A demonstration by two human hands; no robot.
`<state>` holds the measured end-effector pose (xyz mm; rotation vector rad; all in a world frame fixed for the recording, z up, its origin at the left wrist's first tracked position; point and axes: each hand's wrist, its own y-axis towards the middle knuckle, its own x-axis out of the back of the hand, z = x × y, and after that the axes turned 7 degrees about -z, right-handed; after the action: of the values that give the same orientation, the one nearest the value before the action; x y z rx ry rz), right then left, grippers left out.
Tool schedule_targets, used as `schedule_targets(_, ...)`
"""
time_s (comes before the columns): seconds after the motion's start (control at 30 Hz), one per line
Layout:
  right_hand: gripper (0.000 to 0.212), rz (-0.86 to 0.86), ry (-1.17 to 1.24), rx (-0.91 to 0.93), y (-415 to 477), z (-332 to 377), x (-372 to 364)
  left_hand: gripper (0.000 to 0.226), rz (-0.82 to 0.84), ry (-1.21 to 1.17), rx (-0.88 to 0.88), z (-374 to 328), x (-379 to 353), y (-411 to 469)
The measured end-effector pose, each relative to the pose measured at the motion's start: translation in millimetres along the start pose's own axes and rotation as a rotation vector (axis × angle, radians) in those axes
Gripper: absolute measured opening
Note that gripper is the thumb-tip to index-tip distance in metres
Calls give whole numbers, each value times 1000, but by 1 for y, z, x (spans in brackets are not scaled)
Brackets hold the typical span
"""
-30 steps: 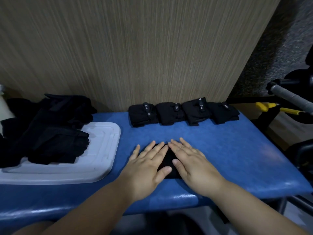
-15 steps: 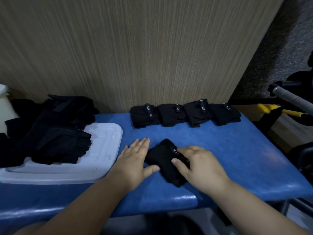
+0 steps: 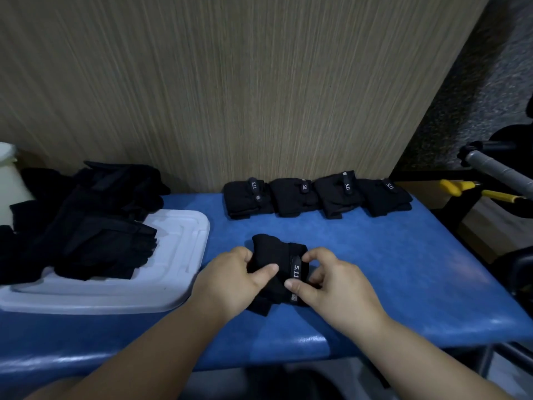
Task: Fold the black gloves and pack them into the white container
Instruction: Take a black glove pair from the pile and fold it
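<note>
A folded black glove [image 3: 274, 252] with a "5.11" strap lies on the blue padded bench [image 3: 375, 269] near its front edge. My left hand [image 3: 233, 281] grips the glove's left side, thumb on top. My right hand [image 3: 331, 284] pinches the strap on its right side. Several folded black gloves [image 3: 317, 196] stand in a row at the back against the wall. A heap of unfolded black gloves [image 3: 95, 226] lies on a white container lid [image 3: 178, 255] at the left.
A wood-grain panel [image 3: 230, 82] rises behind the bench. A white container's edge [image 3: 7, 168] shows at the far left. To the right stand a grey handlebar [image 3: 496, 171] and yellow-handled tools [image 3: 461, 187] beyond the bench edge.
My hands went from pressing flat on the glove to curling round it. The left hand now grips its side, the right pinches the strap, and the glove is bundled tighter.
</note>
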<state>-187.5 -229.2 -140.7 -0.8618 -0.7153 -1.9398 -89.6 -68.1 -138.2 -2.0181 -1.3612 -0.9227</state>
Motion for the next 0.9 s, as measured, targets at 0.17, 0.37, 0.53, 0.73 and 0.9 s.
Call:
schedule_targets(0.17, 52, 1, 105, -35, 2, 3, -4, 36, 44, -387, 124, 0, 2, 2)
schedule_targets(0.37, 59, 55, 734, -254, 9, 13, -7, 48, 108, -862, 219, 0, 8, 2)
schedule_targets(0.53, 36, 248, 1127, -412, 17, 32, -7, 29, 138, -926, 184, -5, 13, 2)
schedule_targets(0.73, 18, 144, 1052, -366, 49, 55, -13, 36, 133, -973, 268, -14, 29, 33)
schedule_targets(0.9, 17, 60, 1014, -331, 93, 70, -21, 41, 31, -971, 340, -19, 35, 82)
